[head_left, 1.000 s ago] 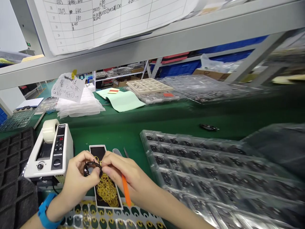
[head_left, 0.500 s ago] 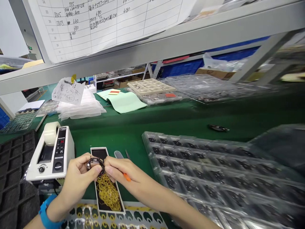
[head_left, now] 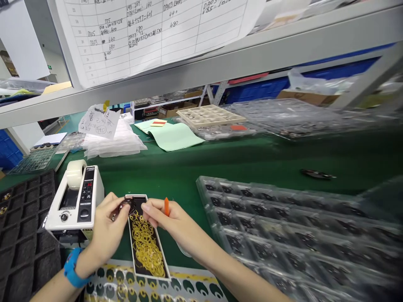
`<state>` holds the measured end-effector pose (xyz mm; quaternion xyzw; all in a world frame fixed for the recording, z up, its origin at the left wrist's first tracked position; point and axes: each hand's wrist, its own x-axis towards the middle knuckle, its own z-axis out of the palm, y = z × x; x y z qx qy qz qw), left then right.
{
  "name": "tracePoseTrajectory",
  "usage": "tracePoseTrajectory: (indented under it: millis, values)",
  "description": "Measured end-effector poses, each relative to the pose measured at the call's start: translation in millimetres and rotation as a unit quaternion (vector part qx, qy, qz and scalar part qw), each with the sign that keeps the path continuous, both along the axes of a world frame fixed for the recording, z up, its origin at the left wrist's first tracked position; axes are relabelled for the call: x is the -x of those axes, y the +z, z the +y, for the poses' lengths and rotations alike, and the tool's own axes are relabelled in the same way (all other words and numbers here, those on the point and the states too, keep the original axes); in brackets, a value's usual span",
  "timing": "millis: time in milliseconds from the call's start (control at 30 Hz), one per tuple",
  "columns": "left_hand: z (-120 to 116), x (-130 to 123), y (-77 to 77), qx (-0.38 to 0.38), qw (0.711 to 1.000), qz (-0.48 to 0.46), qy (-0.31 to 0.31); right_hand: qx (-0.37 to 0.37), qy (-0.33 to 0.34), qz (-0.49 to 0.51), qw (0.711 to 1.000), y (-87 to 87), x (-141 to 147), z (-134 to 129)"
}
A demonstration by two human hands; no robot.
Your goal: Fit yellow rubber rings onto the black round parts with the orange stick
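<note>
While both hands met over the black card point(head_left: 146, 247), left hand point(head_left: 108, 233) pinched a dark ring point(head_left: 126, 206), right hand point(head_left: 165, 220) gripped an orange tool point(head_left: 166, 206), tape dispenser point(head_left: 75, 201) just left of the card.

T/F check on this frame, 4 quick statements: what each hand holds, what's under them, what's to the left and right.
1. The left hand pinches a small dark ring part. True.
2. The right hand holds a blue pen. False: it holds an orange-handled tool.
3. A black card of yellow rings lies below the hands. True.
4. The tape dispenser stands right of the clear trays. False: it stands to their left, beside the left hand.
</note>
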<state>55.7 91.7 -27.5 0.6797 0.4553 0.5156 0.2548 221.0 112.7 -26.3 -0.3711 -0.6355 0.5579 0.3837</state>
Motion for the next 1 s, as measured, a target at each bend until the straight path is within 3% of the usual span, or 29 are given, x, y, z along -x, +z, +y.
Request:
tracePoseTrajectory:
  millis: [100,200,300,367,433,500,567,633,733,867,933,1000]
  values:
    - [0.4,0.8,-11.8,-0.169,0.972,0.159,0.031,0.072,0.016,0.036,0.997,2.3,1.3,-5.9]
    - [-3.7,-2.2,-16.1,-0.188,0.962,0.196,0.034,0.137,0.033,0.099,0.985,4.9,1.5,-11.4]
    - [-20.4,-2.5,-13.0,-0.168,0.964,0.201,0.035,0.122,0.027,0.102,0.987,10.0,-2.2,-13.6]
    - [-39.3,2.6,-14.5,-0.075,0.990,0.117,0.030,0.063,0.001,0.064,0.996,14.2,-6.7,-12.0]
    - [-60.5,13.2,-22.9,0.093,0.992,-0.072,0.045,-0.002,-0.036,0.028,0.999,17.3,-11.5,-8.2]
    - [-78.5,28.6,-36.1,0.242,0.921,-0.288,0.104,-0.038,-0.056,0.009,0.998,18.3,-15.1,-3.6]
    - [-89.3,46.2,-48.0,0.297,0.852,-0.398,0.167,-0.050,-0.054,0.002,0.997,16.9,-16.9,0.4]
    - [-92.5,61.8,-53.2,0.295,0.836,-0.415,0.204,-0.056,-0.048,-0.006,0.997,14.3,-17.4,2.6]
    - [-89.9,74.1,-46.4,0.254,0.852,-0.390,0.239,-0.067,-0.053,-0.013,0.996,10.1,-18.1,2.9]
    - [-90.2,70.8,-22.1,0.158,0.892,-0.325,0.272,-0.082,-0.058,-0.021,0.995,8.5,-22.3,3.0]
    - [-91.3,67.3,-8.1,0.100,0.936,-0.196,0.275,-0.094,-0.055,-0.027,0.994,10.0,-24.8,3.4]
    - [-88.7,64.7,6.8,0.077,0.963,0.011,0.257,-0.102,-0.037,-0.029,0.994,13.0,-26.5,3.5]
